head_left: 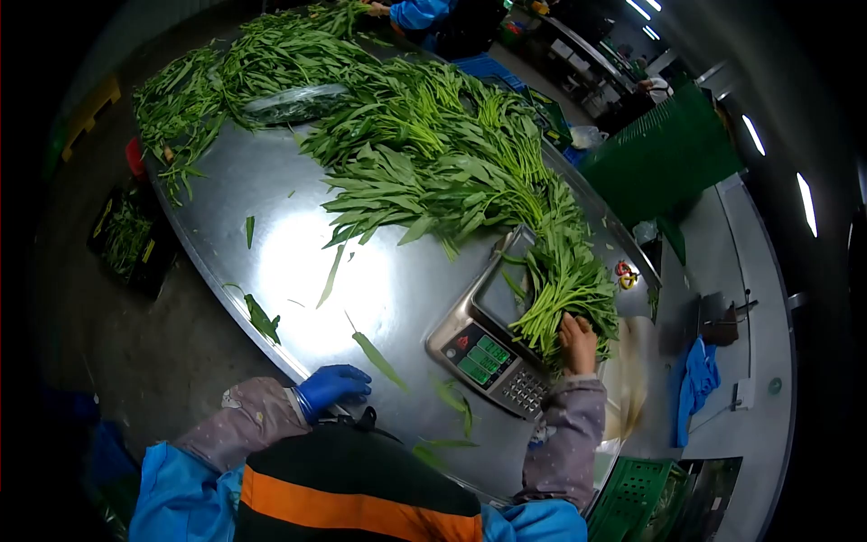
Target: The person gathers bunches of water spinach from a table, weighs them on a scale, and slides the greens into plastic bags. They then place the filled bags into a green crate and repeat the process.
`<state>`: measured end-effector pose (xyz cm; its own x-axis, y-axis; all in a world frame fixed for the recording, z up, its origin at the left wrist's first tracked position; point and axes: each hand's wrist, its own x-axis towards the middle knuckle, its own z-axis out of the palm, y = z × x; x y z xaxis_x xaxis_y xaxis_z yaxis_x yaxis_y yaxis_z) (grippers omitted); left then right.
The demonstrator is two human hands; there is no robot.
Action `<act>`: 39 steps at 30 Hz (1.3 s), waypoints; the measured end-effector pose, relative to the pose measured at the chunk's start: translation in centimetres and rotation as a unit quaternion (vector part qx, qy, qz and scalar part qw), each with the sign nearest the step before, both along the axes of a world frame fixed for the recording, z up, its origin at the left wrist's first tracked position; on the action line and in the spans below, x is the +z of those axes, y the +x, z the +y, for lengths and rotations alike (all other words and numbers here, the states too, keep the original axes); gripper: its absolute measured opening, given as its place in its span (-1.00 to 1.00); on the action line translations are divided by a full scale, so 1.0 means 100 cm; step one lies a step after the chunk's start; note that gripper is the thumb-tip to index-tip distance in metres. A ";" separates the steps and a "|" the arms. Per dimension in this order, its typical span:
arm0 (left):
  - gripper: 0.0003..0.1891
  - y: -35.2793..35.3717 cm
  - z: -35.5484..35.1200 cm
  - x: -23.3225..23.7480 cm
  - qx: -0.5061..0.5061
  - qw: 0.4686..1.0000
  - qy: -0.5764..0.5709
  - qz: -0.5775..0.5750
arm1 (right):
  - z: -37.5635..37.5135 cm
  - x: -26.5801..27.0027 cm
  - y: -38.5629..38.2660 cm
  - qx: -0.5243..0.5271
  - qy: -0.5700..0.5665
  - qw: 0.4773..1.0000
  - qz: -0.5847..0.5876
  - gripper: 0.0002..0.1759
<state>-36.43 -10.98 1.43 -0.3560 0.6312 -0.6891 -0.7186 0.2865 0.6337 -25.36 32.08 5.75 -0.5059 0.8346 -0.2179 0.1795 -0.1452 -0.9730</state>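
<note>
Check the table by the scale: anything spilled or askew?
Stray leaves lie scattered on the steel table, apart from the main pile. The bundle under the right hand overhangs the scale.

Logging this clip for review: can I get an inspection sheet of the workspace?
Surface: steel table, glare in the middle.
Job's things: bundle of greens lying on scale; large heap of greens behind.
Clutter: loose leaves scattered; plastic bag in the heap.
Hands: left hand blue-gloved, empty, at table edge; right hand bare, on the bundle's stems.
Cables: nothing seen.
Surroundings: green crate, blue cloth, another person's sleeve at far end.
</note>
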 end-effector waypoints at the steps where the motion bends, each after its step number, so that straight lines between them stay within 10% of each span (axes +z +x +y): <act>1: -0.68 -0.002 0.001 -0.001 -0.003 1.000 -0.002 0.013 | -0.007 0.013 0.011 0.008 0.022 1.000 0.009 -0.35; 10: -0.74 -0.032 0.020 -0.048 -0.078 0.974 -0.015 0.212 | -0.048 0.086 0.063 0.010 0.156 0.987 -0.022 -0.74; 17: -0.78 -0.046 0.041 -0.073 -0.131 0.971 0.001 0.200 | -0.071 0.104 0.078 0.063 0.279 0.943 -0.168 -0.69; 25: -0.75 -0.039 0.040 -0.080 -0.243 0.888 -0.054 0.386 | 0.089 0.036 0.219 -0.041 0.309 0.863 -0.398 -0.44; 29: -0.77 -0.034 0.037 -0.081 -0.091 0.982 -0.028 0.161 | 0.084 0.084 0.120 -0.009 0.386 0.902 -0.195 -0.57; 32: -0.78 -0.044 0.047 -0.075 -0.047 0.967 -0.067 0.241 | 0.097 0.109 0.036 0.109 0.392 0.910 -0.085 -0.59; 36: -0.86 -0.060 0.079 -0.046 0.094 0.825 -0.169 0.531 | 0.098 0.122 -0.091 0.244 0.539 0.801 -0.085 -0.46; 39: -0.90 -0.091 0.087 -0.067 0.020 0.693 -0.149 0.705 | 0.110 0.101 -0.171 0.319 0.568 0.749 -0.122 -0.25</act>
